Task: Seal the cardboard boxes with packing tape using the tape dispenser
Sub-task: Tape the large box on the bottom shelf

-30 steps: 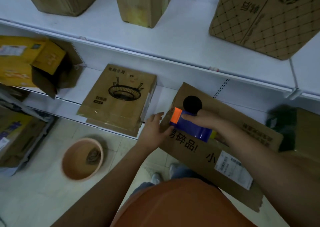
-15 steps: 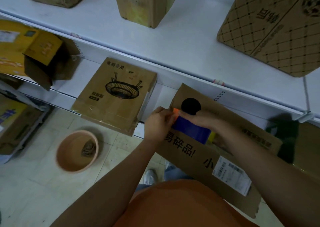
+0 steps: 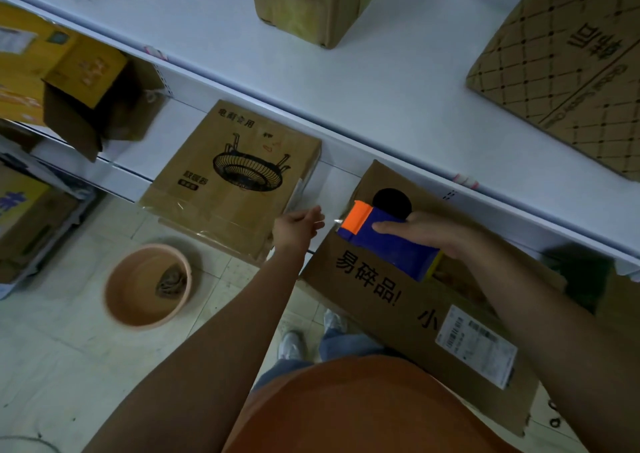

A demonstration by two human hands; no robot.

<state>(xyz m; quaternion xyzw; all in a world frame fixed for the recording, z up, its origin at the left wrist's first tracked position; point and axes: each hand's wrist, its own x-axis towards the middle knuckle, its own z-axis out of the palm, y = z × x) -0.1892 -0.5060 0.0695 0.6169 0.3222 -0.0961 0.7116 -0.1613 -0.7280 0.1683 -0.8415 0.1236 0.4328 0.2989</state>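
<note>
I note the left hand has drawn left off the dispenser, pinching a clear tape end. Right hand still grips the dispenser atop the box, right.

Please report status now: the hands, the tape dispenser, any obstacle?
Right hand grips tape dispenser on the box. Left hand beside box's left end, pinch unclear. Nothing blocking.

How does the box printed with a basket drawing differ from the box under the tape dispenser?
The basket-print box lies flat on the lower shelf, untouched; the box under the tape dispenser tilts off the shelf edge toward the person. The first shows a line drawing, the second large black characters, a round hole and a shipping label. Both are brown cardboard.
</note>
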